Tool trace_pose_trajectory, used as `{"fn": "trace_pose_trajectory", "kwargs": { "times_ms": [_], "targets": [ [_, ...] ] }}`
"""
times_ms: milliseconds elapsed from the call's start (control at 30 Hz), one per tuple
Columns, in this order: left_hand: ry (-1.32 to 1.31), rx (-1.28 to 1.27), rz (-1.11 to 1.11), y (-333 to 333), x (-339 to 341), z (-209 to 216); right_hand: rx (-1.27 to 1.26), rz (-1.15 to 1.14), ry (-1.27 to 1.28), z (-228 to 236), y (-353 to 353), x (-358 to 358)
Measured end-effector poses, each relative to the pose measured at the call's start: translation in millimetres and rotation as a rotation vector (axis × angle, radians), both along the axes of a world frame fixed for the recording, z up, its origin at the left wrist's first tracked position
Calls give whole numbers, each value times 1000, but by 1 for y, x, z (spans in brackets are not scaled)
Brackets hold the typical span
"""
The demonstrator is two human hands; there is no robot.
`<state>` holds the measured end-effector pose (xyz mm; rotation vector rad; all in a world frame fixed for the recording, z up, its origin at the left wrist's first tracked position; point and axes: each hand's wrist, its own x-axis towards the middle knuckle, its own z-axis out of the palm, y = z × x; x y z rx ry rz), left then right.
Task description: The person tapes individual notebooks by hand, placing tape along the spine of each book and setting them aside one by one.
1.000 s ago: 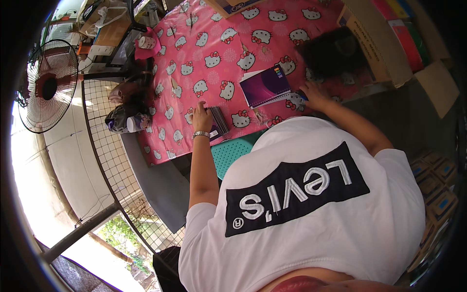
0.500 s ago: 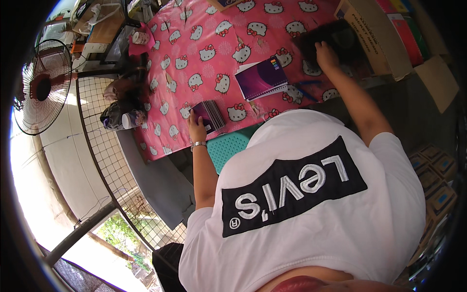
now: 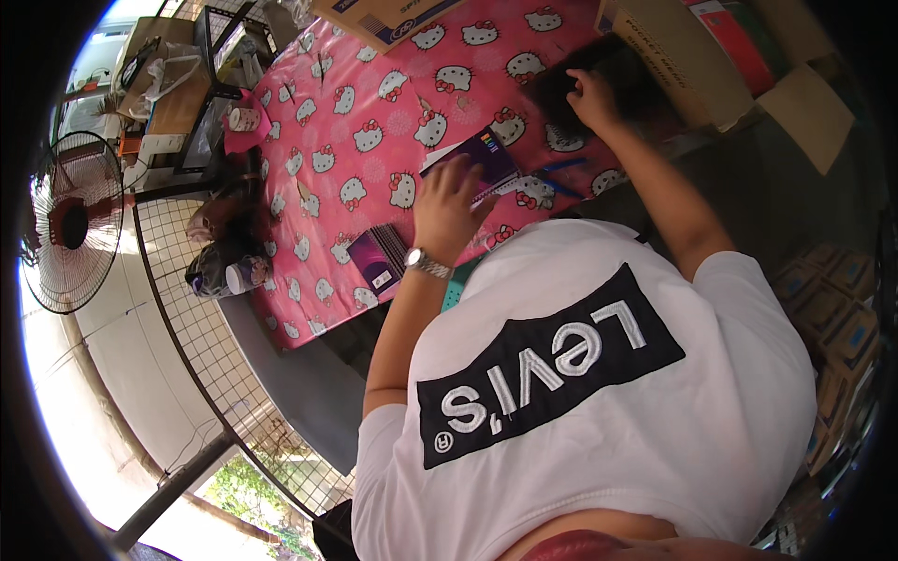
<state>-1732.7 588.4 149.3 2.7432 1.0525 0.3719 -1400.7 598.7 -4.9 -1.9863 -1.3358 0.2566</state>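
Note:
My left hand (image 3: 449, 210), with a watch on its wrist, is spread over the near left part of a purple spiral notebook (image 3: 493, 157). Its fingers cover part of the cover, and whether they touch it I cannot tell. White paper shows under the notebook's far left edge. To the left, near the table's edge, lies a stack of purple spiral notebooks (image 3: 376, 262), with no hand on it. My right hand (image 3: 594, 103) is at a flat black sheet-like thing (image 3: 627, 70), its index finger stretched out and nothing visible in its grasp.
Blue pens (image 3: 564, 178) lie right of the notebook on the pink patterned tablecloth (image 3: 374, 140). Cardboard boxes stand at the far edge (image 3: 383, 21) and the right (image 3: 692, 61). A cup (image 3: 243, 119) and a bag (image 3: 210, 271) are at left, with a fan (image 3: 75, 220) beyond.
My left hand has left the notebook stack and moved right, over the single notebook. At the black thing, my right index finger has straightened. The whole view has shifted slightly.

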Motion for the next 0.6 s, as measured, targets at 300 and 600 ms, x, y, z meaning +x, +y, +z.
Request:
{"fn": "trace_pose_trajectory", "kwargs": {
  "times_ms": [300, 600],
  "targets": [
    [8, -224, -261, 44, 3, 7, -87, 326, 960, 68, -49, -70],
    [134, -64, -214, 26, 12, 8, -323, 442, 1118, 95, -79, -115]
  ]
}}
